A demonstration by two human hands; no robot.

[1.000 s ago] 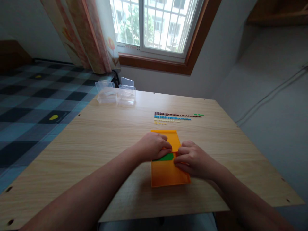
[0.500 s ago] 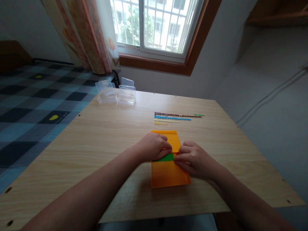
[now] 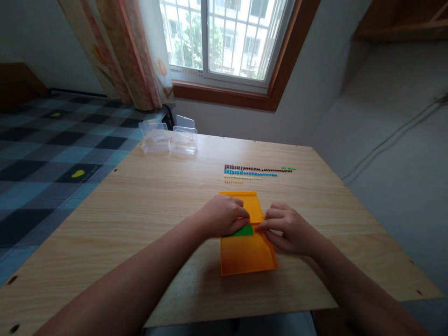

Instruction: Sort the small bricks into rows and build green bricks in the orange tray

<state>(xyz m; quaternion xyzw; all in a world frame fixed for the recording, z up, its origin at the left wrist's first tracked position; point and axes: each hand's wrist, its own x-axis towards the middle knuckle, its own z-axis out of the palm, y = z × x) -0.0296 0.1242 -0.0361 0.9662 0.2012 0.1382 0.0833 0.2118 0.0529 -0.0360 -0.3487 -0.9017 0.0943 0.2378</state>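
Observation:
In front of me lies an orange plastic tray (image 3: 245,254), its two shallow parts parted by a raised ridge across the middle. A flat green piece (image 3: 248,230) lies just on the near side of this ridge, partly covered by my fingers. My left hand (image 3: 226,214) rests over the tray's left side, its fingers closed on the ridge beside the green piece. With thumb and fingertips pressed together, my right hand (image 3: 285,228) is at the tray's right edge, near the end of the ridge. Whatever may be between those fingertips is too small to tell.
Beyond the tray, rows of small dark red, blue (image 3: 250,173), pale and yellow pieces lie on the wooden table (image 3: 122,219), with a few green ones at the right. Clear plastic boxes (image 3: 184,142) with raised lids stand at the back left.
My right hand's fingertips have drawn back slightly to the right, off the green piece's end. My left hand keeps its place on the tray.

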